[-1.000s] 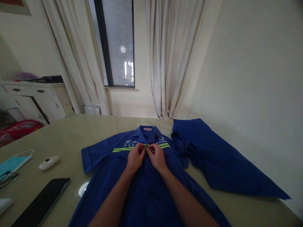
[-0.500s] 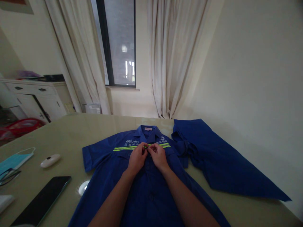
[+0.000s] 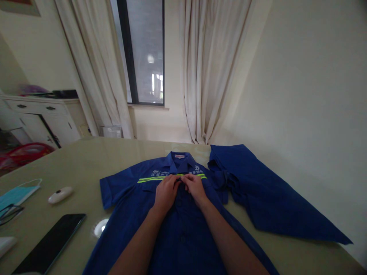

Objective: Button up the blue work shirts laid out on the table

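Note:
A blue short-sleeved work shirt [image 3: 123, 223] lies front up on the table, collar at the far end, with a yellow-green stripe and white lettering across its chest. My left hand [image 3: 166, 191] pinches the front placket at the stripe. Right beside it, fingertips nearly meeting, my right hand [image 3: 193, 187] grips the same placket edge. The button or buttonhole between the fingers is hidden. Below my hands, buttons show faintly down the shirt's front.
Blue folded trousers [image 3: 275, 198] lie at the right, touching the shirt's sleeve. On the left of the table [image 3: 86, 164] are a black phone [image 3: 51, 242], a white oval object [image 3: 60, 194], a light blue face mask [image 3: 21, 196] and glasses [image 3: 10, 214]. A wall stands close on the right.
Both hands stay at the chest stripe, with slight finger movement. The left fingers have turned over a little, and the right fingers are more bent. The shirt and trousers lie as before.

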A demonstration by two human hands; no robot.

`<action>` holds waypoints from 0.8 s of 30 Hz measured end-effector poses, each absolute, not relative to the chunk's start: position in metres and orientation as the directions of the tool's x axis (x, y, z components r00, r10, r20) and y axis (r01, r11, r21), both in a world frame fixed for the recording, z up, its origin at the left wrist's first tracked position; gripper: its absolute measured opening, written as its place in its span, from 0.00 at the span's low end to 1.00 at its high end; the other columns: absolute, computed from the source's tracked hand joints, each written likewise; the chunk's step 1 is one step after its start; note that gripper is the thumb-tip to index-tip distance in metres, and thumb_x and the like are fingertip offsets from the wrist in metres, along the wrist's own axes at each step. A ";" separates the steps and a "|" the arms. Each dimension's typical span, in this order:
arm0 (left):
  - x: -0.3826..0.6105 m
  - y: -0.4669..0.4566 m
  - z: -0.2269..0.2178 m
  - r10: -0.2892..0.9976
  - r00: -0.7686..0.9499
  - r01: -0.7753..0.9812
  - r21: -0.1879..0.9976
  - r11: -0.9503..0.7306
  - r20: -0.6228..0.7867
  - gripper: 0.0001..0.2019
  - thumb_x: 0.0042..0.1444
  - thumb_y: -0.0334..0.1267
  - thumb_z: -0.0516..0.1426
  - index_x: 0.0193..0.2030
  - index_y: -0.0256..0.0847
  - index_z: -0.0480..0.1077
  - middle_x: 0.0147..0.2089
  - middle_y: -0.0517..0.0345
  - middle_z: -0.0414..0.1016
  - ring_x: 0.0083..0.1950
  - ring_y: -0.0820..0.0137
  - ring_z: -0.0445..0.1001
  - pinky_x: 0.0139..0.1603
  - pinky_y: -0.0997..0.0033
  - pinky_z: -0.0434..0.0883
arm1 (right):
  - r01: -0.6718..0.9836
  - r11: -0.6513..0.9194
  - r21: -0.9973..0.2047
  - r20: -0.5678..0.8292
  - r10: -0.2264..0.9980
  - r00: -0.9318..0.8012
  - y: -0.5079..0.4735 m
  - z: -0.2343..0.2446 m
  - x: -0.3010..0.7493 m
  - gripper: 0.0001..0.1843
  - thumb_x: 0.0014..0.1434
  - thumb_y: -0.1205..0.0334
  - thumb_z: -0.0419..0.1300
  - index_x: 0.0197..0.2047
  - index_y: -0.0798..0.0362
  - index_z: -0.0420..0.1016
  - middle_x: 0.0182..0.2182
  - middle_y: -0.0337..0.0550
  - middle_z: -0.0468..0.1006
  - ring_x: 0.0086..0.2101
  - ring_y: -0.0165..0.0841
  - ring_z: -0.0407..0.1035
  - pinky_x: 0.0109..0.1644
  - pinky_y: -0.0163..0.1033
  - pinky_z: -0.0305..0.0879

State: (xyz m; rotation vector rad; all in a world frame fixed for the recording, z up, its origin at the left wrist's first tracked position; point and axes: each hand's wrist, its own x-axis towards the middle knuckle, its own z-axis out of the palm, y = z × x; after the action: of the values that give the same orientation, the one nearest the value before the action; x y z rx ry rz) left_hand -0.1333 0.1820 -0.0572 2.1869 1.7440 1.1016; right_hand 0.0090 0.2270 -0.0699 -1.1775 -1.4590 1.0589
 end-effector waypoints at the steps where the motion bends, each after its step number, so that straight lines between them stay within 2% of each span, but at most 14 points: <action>1: -0.134 0.183 -0.057 0.895 0.055 0.798 0.519 -0.306 0.443 0.09 0.68 0.38 0.53 0.47 0.47 0.74 0.46 0.56 0.80 0.50 0.65 0.77 0.52 0.68 0.69 | 0.171 0.181 -0.969 0.171 0.983 -0.073 0.226 -0.070 0.009 0.18 0.55 0.48 0.59 0.28 0.55 0.78 0.14 0.34 0.69 0.14 0.26 0.59 0.18 0.31 0.53; 4: -0.135 0.185 -0.057 0.917 -0.014 0.819 0.530 -0.218 0.398 0.13 0.71 0.40 0.47 0.45 0.46 0.73 0.42 0.56 0.80 0.46 0.64 0.78 0.49 0.67 0.70 | 0.210 0.256 -0.943 0.258 0.966 -0.019 0.221 -0.071 0.008 0.16 0.58 0.51 0.57 0.32 0.54 0.79 0.24 0.39 0.78 0.22 0.31 0.69 0.25 0.33 0.64; 7: -0.135 0.186 -0.061 0.915 -0.037 0.851 0.492 -0.182 0.403 0.16 0.71 0.38 0.44 0.55 0.44 0.71 0.49 0.50 0.81 0.53 0.61 0.76 0.55 0.62 0.69 | 0.279 0.319 -0.906 0.351 0.933 0.075 0.219 -0.073 0.009 0.15 0.60 0.57 0.55 0.43 0.54 0.78 0.38 0.46 0.81 0.37 0.36 0.75 0.42 0.39 0.72; 9: -0.135 0.186 -0.067 0.920 0.007 0.890 0.417 -0.184 0.392 0.18 0.71 0.41 0.46 0.61 0.44 0.68 0.58 0.47 0.77 0.62 0.57 0.72 0.63 0.55 0.64 | 0.331 0.340 -0.880 0.397 0.910 0.121 0.219 -0.073 0.011 0.17 0.60 0.62 0.52 0.49 0.55 0.76 0.44 0.50 0.80 0.43 0.38 0.75 0.50 0.43 0.71; 12: -0.141 0.188 -0.075 0.946 0.061 0.935 0.313 -0.167 0.320 0.21 0.69 0.46 0.48 0.64 0.45 0.67 0.69 0.48 0.68 0.72 0.53 0.61 0.71 0.45 0.55 | 0.416 0.367 -0.832 0.442 0.892 0.098 0.213 -0.071 0.015 0.18 0.59 0.66 0.52 0.51 0.56 0.75 0.46 0.52 0.78 0.45 0.39 0.73 0.55 0.46 0.69; 14: -0.151 0.191 -0.077 0.958 0.067 0.948 0.282 -0.148 0.278 0.22 0.69 0.46 0.48 0.66 0.47 0.65 0.73 0.51 0.62 0.75 0.53 0.55 0.72 0.43 0.53 | 0.462 0.397 -0.793 0.464 0.885 0.036 0.201 -0.067 0.023 0.17 0.56 0.68 0.55 0.49 0.54 0.76 0.46 0.51 0.78 0.48 0.41 0.72 0.59 0.48 0.66; 17: -0.169 0.196 -0.074 0.962 0.077 0.951 0.272 -0.150 0.262 0.22 0.68 0.44 0.49 0.67 0.46 0.66 0.73 0.50 0.61 0.75 0.52 0.55 0.73 0.43 0.53 | 0.597 0.432 -0.676 0.477 0.874 -0.091 0.172 -0.055 0.053 0.19 0.51 0.69 0.62 0.48 0.50 0.78 0.51 0.51 0.77 0.54 0.46 0.68 0.63 0.50 0.61; 19: -0.177 0.194 -0.069 0.959 0.081 0.949 0.274 -0.158 0.271 0.22 0.68 0.43 0.48 0.65 0.44 0.67 0.72 0.47 0.62 0.74 0.52 0.58 0.72 0.44 0.55 | 0.769 0.377 -0.517 0.444 0.886 -0.136 0.149 -0.046 0.085 0.21 0.53 0.66 0.63 0.52 0.49 0.77 0.57 0.52 0.74 0.58 0.49 0.66 0.63 0.52 0.60; 21: -0.178 0.187 -0.064 0.955 0.091 0.947 0.273 -0.171 0.282 0.21 0.70 0.43 0.45 0.62 0.42 0.70 0.69 0.45 0.68 0.71 0.54 0.63 0.70 0.47 0.59 | 0.886 0.224 -0.406 0.355 0.932 -0.074 0.128 -0.039 0.123 0.21 0.58 0.61 0.62 0.55 0.50 0.75 0.55 0.55 0.75 0.56 0.50 0.68 0.59 0.51 0.63; 24: -0.168 0.170 -0.059 0.944 0.142 0.935 0.272 -0.226 0.297 0.24 0.72 0.46 0.40 0.57 0.42 0.73 0.61 0.47 0.76 0.64 0.59 0.72 0.67 0.56 0.64 | 0.892 0.024 -0.451 0.108 0.994 0.027 0.100 -0.034 0.173 0.21 0.59 0.51 0.62 0.53 0.52 0.75 0.46 0.53 0.80 0.44 0.46 0.75 0.48 0.46 0.68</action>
State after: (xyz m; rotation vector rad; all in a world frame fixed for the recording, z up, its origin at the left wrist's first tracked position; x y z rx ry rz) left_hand -0.1678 0.1704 -0.0593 2.3572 1.9401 0.6412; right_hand 0.1733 0.0996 -0.0344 -1.9169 -1.9138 0.3484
